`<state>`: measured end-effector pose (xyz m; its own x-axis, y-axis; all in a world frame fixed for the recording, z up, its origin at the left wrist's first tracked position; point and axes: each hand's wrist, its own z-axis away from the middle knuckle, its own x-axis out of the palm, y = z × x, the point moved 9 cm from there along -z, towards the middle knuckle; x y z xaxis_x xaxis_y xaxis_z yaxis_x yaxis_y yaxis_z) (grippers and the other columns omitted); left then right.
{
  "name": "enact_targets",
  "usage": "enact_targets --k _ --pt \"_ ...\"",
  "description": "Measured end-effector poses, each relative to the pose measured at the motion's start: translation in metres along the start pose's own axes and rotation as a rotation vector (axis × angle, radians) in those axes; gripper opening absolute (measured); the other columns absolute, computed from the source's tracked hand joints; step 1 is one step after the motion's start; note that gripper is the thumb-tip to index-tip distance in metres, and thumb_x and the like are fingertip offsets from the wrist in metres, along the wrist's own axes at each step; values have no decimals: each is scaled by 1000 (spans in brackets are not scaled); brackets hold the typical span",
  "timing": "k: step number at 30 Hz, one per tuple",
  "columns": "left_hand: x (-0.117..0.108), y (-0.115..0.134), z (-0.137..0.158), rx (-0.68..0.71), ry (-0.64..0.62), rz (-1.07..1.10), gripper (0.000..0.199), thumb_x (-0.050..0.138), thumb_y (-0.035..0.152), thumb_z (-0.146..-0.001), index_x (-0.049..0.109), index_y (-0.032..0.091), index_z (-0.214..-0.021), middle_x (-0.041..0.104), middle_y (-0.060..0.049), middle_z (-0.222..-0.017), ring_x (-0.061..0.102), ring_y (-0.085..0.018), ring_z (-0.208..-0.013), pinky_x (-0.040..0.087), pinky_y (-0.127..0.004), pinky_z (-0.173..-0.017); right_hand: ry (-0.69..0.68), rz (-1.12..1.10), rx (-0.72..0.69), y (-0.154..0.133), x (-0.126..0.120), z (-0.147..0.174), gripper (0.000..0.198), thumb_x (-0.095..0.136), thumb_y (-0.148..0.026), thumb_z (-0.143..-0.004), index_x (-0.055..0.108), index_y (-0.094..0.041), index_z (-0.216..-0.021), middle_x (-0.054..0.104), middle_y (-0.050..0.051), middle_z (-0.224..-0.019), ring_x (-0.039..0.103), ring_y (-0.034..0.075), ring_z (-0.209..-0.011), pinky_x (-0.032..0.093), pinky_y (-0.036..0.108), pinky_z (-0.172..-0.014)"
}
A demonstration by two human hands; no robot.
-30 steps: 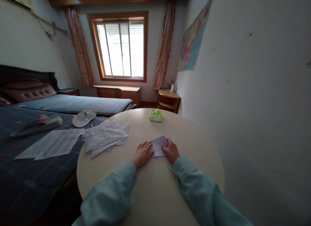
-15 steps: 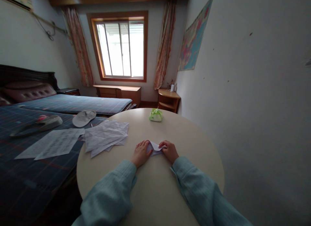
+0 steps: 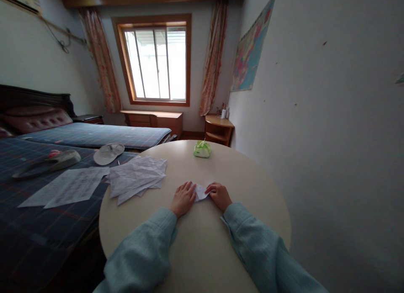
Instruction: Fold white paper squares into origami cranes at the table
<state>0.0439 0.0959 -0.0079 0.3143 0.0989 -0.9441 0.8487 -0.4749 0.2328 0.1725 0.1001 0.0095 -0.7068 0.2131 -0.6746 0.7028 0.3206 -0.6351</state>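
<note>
A small folded piece of white paper (image 3: 200, 192) lies on the round cream table (image 3: 202, 242) between my two hands. My left hand (image 3: 184, 198) rests over its left side, fingers stretched out and lying on the paper. On the right side, my right hand (image 3: 220, 195) pinches the paper's edge between thumb and bent fingers. Both palms hide part of the sheet, so its full shape cannot be made out.
A loose stack of creased white sheets (image 3: 137, 177) lies at the table's left edge. Toward the back stands a green tissue pack (image 3: 202, 149). Printed sheets (image 3: 67, 186) and a pale cap (image 3: 109, 153) lie on the plaid bed at left. A wall runs along the right.
The paper's raised flap now lies flatter between my hands. My left thumb has drawn in toward the fingers. The right hand keeps its pinch almost in place.
</note>
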Motion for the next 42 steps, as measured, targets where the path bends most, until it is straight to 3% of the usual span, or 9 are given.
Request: enact_targets --k 7,15,19,24,34,42 --pt "0 0 0 -2 -7 10 48 29 47 -83 40 22 -123 36 -7 -134 29 -21 -123 25 -38 -100 7 50 -5 -5 -2 2 25 47 -6 -62 67 -22 -60 64 2 -77 56 14 -78 41 26 -79" --pt "-1 0 1 -6 -25 11 48 34 45 -81 39 22 -123 33 -7 -135 29 -21 -124 23 -38 -101 -45 85 67 -5 -2 1 27 43 -15 -70 66 -21 -58 65 2 -75 57 13 -77 38 22 -76" --pt "3 2 1 11 -71 19 49 31 44 -83 34 22 -127 26 -5 -139 23 -20 -127 20 -40 -102 -21 178 72 -7 -5 1 26 44 -19 -72 66 -20 -59 65 3 -71 56 13 -73 37 21 -70" --pt "9 1 0 25 -123 44 52 31 45 -82 30 23 -129 27 -3 -138 18 -21 -128 17 -44 -103 -13 208 88 -6 -6 3 24 44 -27 -75 66 -20 -70 66 4 -69 55 13 -64 36 21 -59" --pt "8 11 4 132 -151 85 54 28 47 -82 27 23 -130 24 -4 -140 15 -17 -129 14 -42 -103 -35 130 102 1 -1 4 16 49 -23 -70 63 -22 -77 63 0 -66 55 11 -58 39 21 -59" --pt "5 12 4 124 -198 107 63 29 58 -78 27 23 -130 23 -4 -140 16 -19 -129 12 -43 -103 -43 113 75 -2 0 4 16 49 -21 -70 64 -20 -76 63 1 -67 54 11 -59 40 21 -59"
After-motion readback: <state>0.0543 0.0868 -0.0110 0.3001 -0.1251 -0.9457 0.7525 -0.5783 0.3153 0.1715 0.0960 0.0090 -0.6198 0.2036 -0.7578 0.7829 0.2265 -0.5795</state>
